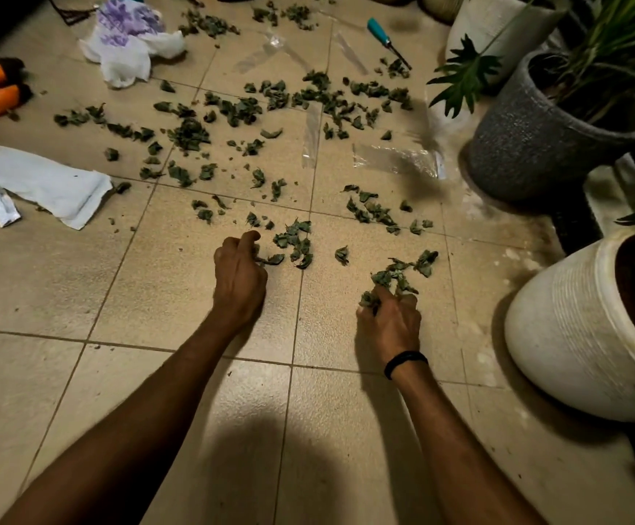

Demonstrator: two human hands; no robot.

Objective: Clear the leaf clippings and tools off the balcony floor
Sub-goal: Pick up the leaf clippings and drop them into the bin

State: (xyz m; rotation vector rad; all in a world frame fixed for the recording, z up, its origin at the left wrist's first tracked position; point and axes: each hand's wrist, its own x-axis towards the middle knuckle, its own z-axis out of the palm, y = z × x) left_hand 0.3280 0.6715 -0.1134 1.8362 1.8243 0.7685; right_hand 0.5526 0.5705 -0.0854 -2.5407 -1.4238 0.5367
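On speckled beige tiles, both curled hands gather crumpled green leaf clippings.

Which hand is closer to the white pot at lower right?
Right. The right hand, gripping clippings, is just left of the pot; the left hand is farther left.
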